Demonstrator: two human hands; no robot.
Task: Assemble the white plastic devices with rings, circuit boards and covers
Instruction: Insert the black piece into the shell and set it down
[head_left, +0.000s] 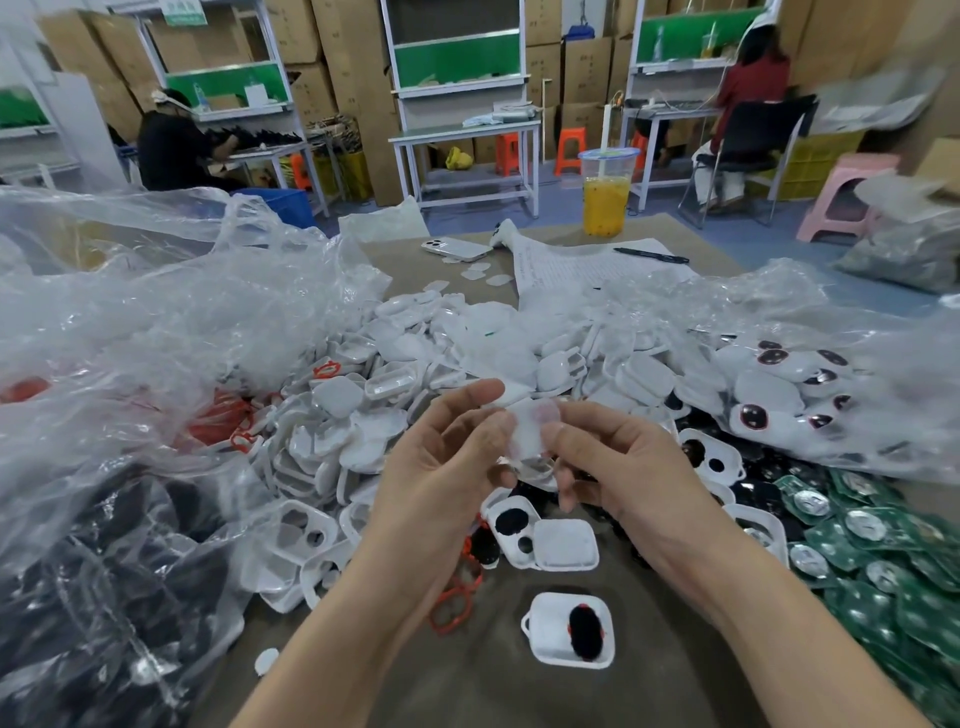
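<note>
My left hand (441, 457) and my right hand (618, 462) meet above the table and together pinch a small white translucent plastic piece (530, 431) between their fingertips. Its outline is blurred. Under my hands lies a white device shell (569, 629) with a dark insert. Another open shell with a cover (545, 540) lies just behind it. Orange-red rings (452, 608) lie to the left of that shell. A heap of white plastic shells and covers (395, 395) fills the middle. Green circuit boards (883, 561) pile up at the right.
Clear plastic bags (156, 322) heap up at the left, and another bag with finished white parts (789, 395) is at the right. A phone (457, 248), a paper sheet with a pen (649, 255) and a cup of yellow drink (605, 195) stand at the far edge. Two people sit at benches behind.
</note>
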